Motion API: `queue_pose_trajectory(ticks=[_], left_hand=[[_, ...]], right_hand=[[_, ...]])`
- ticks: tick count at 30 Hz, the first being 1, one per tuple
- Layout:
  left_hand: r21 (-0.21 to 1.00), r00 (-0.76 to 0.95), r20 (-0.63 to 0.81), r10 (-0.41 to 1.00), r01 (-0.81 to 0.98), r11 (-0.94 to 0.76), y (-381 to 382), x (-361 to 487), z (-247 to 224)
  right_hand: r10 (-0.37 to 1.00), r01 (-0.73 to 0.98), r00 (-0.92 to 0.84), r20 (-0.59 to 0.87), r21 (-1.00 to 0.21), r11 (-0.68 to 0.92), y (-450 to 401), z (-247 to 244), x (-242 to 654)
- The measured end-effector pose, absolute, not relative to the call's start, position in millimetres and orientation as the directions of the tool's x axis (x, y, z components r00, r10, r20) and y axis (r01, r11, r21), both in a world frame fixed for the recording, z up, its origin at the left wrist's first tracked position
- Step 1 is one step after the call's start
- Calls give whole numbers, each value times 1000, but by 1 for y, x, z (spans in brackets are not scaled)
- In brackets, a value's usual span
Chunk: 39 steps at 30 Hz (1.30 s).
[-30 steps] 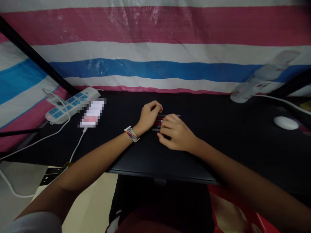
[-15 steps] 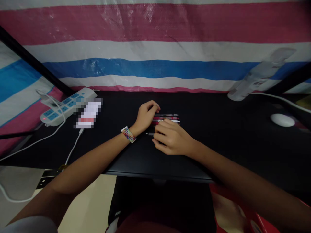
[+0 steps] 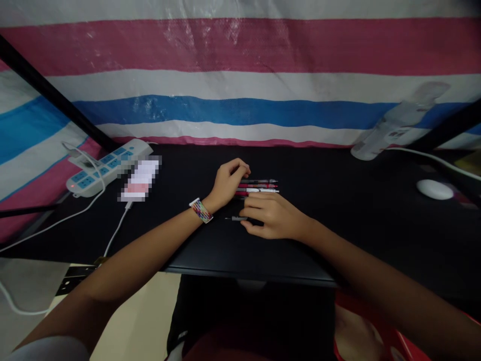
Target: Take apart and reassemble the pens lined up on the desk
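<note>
Pens (image 3: 263, 186) lie parallel; grey pen (image 3: 237, 218) apart.

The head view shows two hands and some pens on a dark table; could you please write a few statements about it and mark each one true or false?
1. The right hand holds a grey pen. True.
2. The tip of the grey pen points to the right. False: it points to the left.
3. The left hand is at the left ends of the other pens. True.
4. The other pens lie crossed over one another. False: they lie side by side.
5. The phone lies beside the power strip. True.
6. The phone lies to the right of the right hand. False: it lies to the left of both hands.
</note>
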<state>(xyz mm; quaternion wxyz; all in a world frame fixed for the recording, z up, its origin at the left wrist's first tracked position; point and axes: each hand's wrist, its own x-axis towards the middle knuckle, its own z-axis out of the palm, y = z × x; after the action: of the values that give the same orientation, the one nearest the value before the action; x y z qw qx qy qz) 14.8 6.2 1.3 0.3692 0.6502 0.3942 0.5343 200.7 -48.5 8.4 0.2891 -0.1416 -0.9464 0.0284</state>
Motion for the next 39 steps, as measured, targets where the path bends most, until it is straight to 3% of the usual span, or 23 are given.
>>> queue_pose_trajectory(ticks=[4,7,15,21,25,28,31,34,39], left_hand=[[885,122,448,886,81,-458,6,15,4],[881,117,462,879,56,-471,9,12,4],[811,297,503,811,161,-562,5,3,9],[785,310,527,791,180,-593,11,3,4],[847,189,480,857,156,-509,23,-1,-4],[877,84,461,883,109,-468,33,-7,-10],[888,34,448,893,95,-449,40,-11,-12],[887,15,451,892,103,-450,41,-12,-13],[882,39,456,889,113,-457,40,-12,-15]], right_hand=[[381,376,-671,636,-151,914,-42,8,207],[472,443,-583,661,-228,867,-36,8,211],[609,416,-393,689,-458,786,-17,3,219],[726,457,-361,585,-567,685,-5,5,227],[854,491,-262,450,-700,519,2,7,232],[934,372,-156,321,-857,357,9,5,234],[982,101,-133,134,-984,148,15,3,235],[990,-94,-131,42,-995,30,18,4,235],[995,-201,-95,18,-980,-1,21,3,237]])
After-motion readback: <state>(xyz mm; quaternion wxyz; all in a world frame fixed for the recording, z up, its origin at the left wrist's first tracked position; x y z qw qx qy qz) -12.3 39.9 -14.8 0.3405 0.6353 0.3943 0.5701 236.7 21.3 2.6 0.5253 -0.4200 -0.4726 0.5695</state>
